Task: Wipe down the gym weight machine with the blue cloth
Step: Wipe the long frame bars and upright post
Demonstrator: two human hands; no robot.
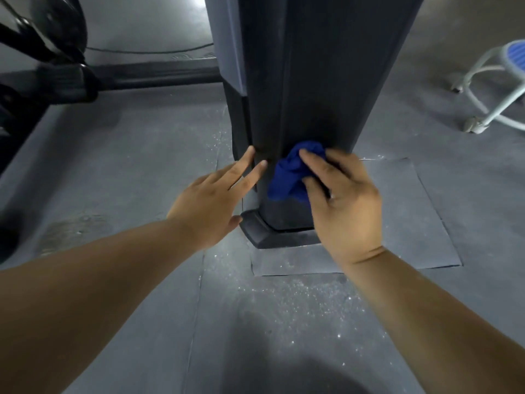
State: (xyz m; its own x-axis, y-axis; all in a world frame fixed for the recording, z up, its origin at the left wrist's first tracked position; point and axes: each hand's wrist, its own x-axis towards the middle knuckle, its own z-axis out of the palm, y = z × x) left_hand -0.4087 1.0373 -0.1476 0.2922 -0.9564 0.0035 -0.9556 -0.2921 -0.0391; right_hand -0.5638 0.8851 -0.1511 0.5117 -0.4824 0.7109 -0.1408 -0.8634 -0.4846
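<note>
Bottom of frame: two bare forearms reaching in from lower left and lower right over grey rubber floor (pixel 227 322), dark round shadow at bottom centre. Just above that, centre: scatter of white specks (pixel 287 300) on the floor. Mid-frame, left of centre: left hand (pixel 208 207), released, fingers straight and spread, gripping nothing, two fingertips touching the left front edge of the machine column (pixel 326 81) low down. Mid-frame, right of centre: right hand (pixel 345 207), grasping the blue cloth (pixel 288 177), fingers curled over the bunched fabric, pressing it onto the column's front face. Cloth location: centre of frame, bunched, on the lower part of the column, just above the base foot (pixel 262 233), between the two hands. Base foot black and flared, partly hidden behind the right hand, sitting on a lighter grey square patch (pixel 403 223) in the floor, patch edges visible right of and below that hand. Column dark, dusty-looking, with a vertical ridge down the front, running out of the top of frame. Farther back, upper right: white tubular stool (pixel 515 56) with blue striped seat, cut by the frame edge, well apart from the column. Upper left: black parts of another machine (pixel 48 58), blurred, detail unreadable. Behind it, thin cable (pixel 142 51) lying across the floor toward the column.
</note>
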